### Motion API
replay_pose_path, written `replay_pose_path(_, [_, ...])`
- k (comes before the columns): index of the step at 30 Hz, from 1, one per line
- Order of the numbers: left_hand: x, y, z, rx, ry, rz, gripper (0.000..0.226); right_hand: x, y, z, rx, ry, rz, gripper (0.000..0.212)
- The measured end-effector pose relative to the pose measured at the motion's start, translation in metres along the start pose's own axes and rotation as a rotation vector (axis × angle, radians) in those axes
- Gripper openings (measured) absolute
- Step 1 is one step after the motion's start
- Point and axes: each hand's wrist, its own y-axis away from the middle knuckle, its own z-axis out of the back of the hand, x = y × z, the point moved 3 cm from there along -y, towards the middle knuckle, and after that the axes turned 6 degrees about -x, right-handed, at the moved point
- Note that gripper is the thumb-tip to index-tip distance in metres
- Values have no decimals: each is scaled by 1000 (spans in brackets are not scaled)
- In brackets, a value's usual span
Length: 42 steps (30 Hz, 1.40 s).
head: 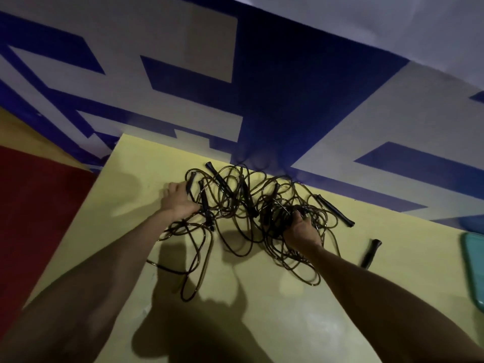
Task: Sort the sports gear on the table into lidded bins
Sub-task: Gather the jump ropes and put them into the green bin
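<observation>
A tangle of dark jump ropes (235, 205) with black handles lies on the pale yellow table (262, 297) near its far edge. My left hand (178, 200) rests on the pile's left side, fingers closed around a cord and a black handle. My right hand (301, 229) grips a bunched knot of cords on the right side. One black handle (337, 210) lies at the pile's right end. Another handle (370, 254) lies apart, nearer the right edge.
A teal bin lid or tray (475, 271) pokes in at the right edge of the table. A blue and white patterned wall (235, 74) rises right behind the table. Red and yellow floor (34, 192) lies to the left.
</observation>
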Motion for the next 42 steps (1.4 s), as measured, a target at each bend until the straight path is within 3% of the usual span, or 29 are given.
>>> replay_pose_path(7, [-20, 43, -45, 127, 85, 17, 83, 5, -5, -10, 42, -90, 139, 38])
replay_pose_path(10, [-21, 51, -41, 128, 56, 4, 77, 8, 11, 9, 133, -37, 315, 27])
replay_pose_path(13, [-22, 53, -26, 169, 68, -58, 64, -3, 19, 33, 196, 22, 403, 34])
replay_pose_path(16, [-23, 59, -19, 148, 64, -64, 45, -29, 15, 47, 256, 55, 350, 55])
replay_pose_path(19, [-17, 67, -23, 111, 49, -23, 35, -53, 2, 49, 342, -101, 168, 58])
replay_pose_path(21, [-9, 75, -25, 108, -6, 27, 50, -68, -8, 55, 241, -204, 87, 59])
replay_pose_path(23, [3, 87, -27, 100, -89, 91, 67, -97, -16, 65, 9, -301, 23, 59])
replay_pose_path(25, [20, 98, -34, 71, -146, 200, 79, -139, -19, 70, -193, -244, -132, 62])
replay_pose_path(27, [37, 111, -43, 38, -198, 315, 79, -180, -17, 62, -226, -218, -367, 70])
replay_pose_path(29, [45, 119, -52, -23, -196, 363, 65, -208, -17, 44, -153, -335, -560, 70])
replay_pose_path(31, [46, 118, -59, -73, -83, 386, 56, -218, -17, 29, -98, -401, -653, 71])
replay_pose_path(38, [19, 98, -70, -221, 209, 505, 52, -157, -35, 29, -158, -385, -381, 68])
replay_pose_path(42, [-2, 85, -67, -305, 302, 512, 50, -132, -44, 28, -193, -414, -335, 73])
